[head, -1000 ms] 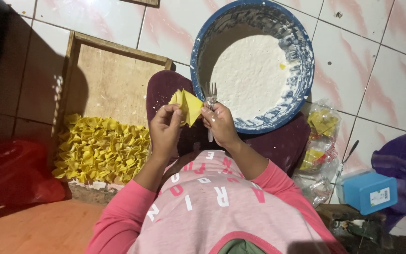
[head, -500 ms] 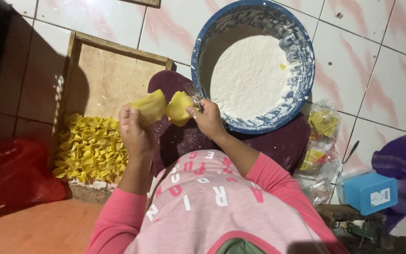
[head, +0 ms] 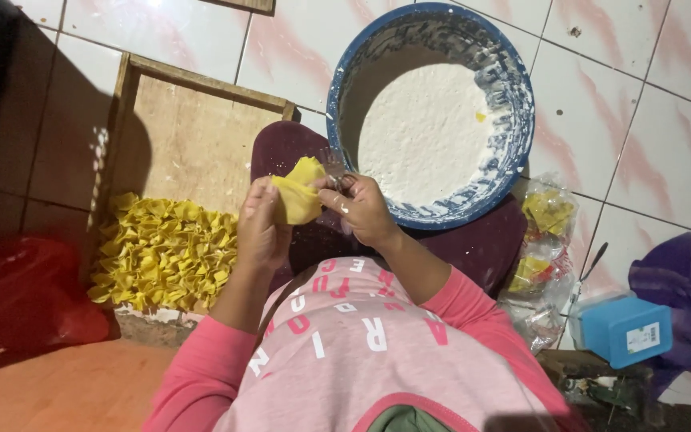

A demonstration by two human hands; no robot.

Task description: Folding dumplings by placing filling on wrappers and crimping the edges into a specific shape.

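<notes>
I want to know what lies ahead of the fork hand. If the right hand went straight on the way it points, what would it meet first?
The right hand points up-left, so it would probably first meet the yellow wrapper, then the left hand. Depth is unclear.

fork [head: 334, 162] mostly hidden behind right hand [head: 365, 210]; its tines perhaps blurred.

I am wearing a light pink cotton top [head: 361, 352] with bright pink long sleeves [head: 201, 376] and pink and white block lettering across the chest. My left hand [head: 259, 228] and right hand [head: 365, 212] are showing bare, ringless.
</notes>
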